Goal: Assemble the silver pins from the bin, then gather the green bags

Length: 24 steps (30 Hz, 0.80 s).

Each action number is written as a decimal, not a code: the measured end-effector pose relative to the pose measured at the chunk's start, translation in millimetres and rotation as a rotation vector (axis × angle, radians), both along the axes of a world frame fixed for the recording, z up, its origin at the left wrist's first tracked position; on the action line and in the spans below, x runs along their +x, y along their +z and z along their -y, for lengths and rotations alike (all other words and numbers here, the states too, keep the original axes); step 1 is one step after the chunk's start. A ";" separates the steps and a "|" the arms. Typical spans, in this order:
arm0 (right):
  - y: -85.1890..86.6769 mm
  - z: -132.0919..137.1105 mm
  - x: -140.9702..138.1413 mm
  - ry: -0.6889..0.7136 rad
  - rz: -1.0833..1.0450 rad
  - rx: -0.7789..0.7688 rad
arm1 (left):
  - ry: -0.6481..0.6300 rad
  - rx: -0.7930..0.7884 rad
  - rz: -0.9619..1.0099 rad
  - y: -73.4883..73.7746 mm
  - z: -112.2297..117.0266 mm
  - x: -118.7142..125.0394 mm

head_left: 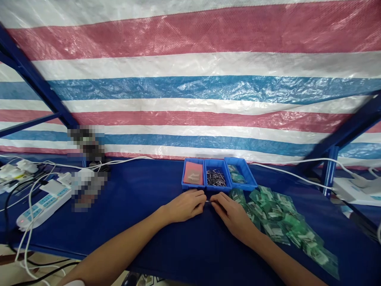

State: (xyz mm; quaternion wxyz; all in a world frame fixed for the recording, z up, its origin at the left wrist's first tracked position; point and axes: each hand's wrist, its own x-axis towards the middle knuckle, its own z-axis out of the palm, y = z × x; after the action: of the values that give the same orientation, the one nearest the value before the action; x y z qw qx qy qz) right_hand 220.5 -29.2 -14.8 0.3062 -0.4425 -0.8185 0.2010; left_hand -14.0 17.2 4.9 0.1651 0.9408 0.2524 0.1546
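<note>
My left hand and my right hand meet just in front of three blue bins. Both are closed in a pinch, one at each end of a small thin pale piece that is too small to name. The left bin holds a pink sheet with small whitish pieces on it. In the middle bin lies a heap of thin dark metal pins or screws. A few small clear packets rest in the right bin.
Many green-and-white filled plastic packets spread to the right of my right hand. A white power strip with plugs and cables lies at the left. A striped tarp hangs behind the blue table, between blue metal posts.
</note>
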 end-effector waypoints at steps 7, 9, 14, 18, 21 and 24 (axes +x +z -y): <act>-0.2 -0.8 0.1 0.011 -0.010 -0.026 | 0.003 0.027 0.001 0.2 0.5 0.2; -1.0 -0.8 0.2 0.009 -0.003 -0.030 | 0.007 0.032 0.006 -0.2 0.7 0.2; -1.5 -0.4 0.0 0.007 0.029 -0.027 | 0.015 0.045 -0.001 -1.8 0.3 0.9; -0.6 -0.7 -0.4 0.008 0.028 -0.009 | 0.016 0.047 -0.001 -3.5 -0.4 0.7; -0.4 -0.9 -1.0 0.004 0.032 0.015 | 0.017 0.047 0.002 -4.0 -0.4 0.3; 0.5 -0.3 -1.6 -0.001 0.030 0.009 | 0.019 0.049 0.004 -3.4 0.0 0.3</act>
State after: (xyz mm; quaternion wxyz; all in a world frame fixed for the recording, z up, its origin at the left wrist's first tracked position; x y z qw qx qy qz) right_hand 218.9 -28.8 -14.3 0.2959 -0.4445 -0.8238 0.1903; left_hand -13.7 17.2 1.5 0.1411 0.9418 0.2572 0.1641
